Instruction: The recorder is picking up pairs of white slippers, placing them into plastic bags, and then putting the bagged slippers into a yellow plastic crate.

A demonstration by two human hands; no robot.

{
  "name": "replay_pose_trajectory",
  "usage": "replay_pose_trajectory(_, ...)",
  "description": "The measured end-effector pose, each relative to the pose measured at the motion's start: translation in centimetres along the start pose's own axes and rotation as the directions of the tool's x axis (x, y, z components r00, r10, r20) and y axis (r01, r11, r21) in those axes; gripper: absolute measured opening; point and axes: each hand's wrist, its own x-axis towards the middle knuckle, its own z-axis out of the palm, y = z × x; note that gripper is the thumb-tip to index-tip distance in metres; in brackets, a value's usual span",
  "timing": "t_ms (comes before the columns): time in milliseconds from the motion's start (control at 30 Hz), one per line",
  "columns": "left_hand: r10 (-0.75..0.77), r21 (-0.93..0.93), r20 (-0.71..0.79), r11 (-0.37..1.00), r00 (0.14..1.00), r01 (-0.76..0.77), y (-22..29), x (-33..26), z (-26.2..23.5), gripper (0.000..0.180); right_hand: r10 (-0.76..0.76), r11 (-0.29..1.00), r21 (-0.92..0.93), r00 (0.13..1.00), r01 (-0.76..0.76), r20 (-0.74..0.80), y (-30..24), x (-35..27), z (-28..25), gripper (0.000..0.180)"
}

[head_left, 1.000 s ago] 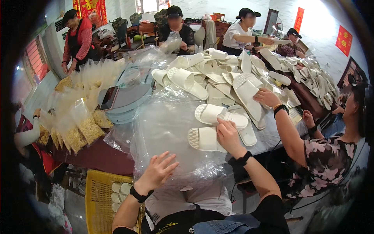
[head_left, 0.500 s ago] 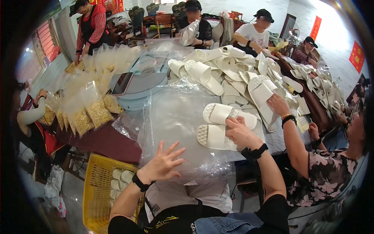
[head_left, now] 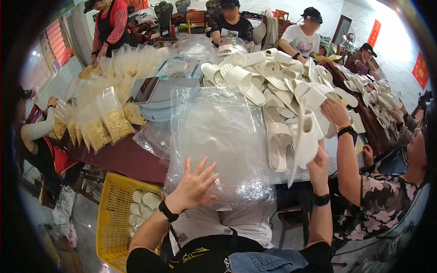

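Note:
My right hand (head_left: 318, 167) grips a pair of cream slippers (head_left: 307, 142), held up on edge beside the pile, soles toward the left. The fingers are partly hidden behind them. Fingers spread, my left hand (head_left: 193, 183) hovers over or rests on the near part of the clear plastic bags (head_left: 218, 132); whether it touches them I cannot tell. Just right of the bags, another cream slipper (head_left: 278, 143) lies on the table. Behind it rises a heap of cream slippers (head_left: 243, 77). A co-worker's hand (head_left: 336, 113) reaches into the heap's right side.
To my left stands a yellow plastic basket (head_left: 105, 223) holding several slippers (head_left: 145, 200). Bags of yellow pieces (head_left: 117, 122) stand at the far left. A phone (head_left: 146, 90) lies on a grey-blue round container (head_left: 157, 113). Several people work around the table.
My right hand has moved right with the slippers, lifting them off the plastic bags and tilting them on edge. My left hand has shifted only slightly and stays spread.

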Motion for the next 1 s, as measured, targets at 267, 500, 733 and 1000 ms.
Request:
replay_pose_trajectory(267,-0.075,0.099,-0.013,0.992,0.997,0.076,1.4,1.0,1.6,0.054,0.112,0.99,0.101,0.99,-0.103,-0.09,-2.7,-5.2,-0.4,0.034)
replay_pose_trajectory(500,-0.355,-0.406,-0.239,0.882,0.904,0.239,0.1,2.4,0.7,0.026,0.139,0.99,0.048,0.986,-0.135,-0.088,-2.6,-7.7,-0.5,0.046)
replay_pose_trajectory(733,-0.626,-0.75,-0.336,0.63,0.704,0.202,-0.5,3.6,0.4,0.02,0.065,0.997,0.032,0.998,-0.066,0.021,-4.2,-8.0,0.3,0.043)
replay_pose_trajectory(1000,-0.697,-0.816,-0.256,0.528,0.67,0.237,-0.8,3.8,0.1,0.012,0.062,0.978,0.182,0.974,-0.104,0.22,-5.0,-7.2,1.8,0.047)
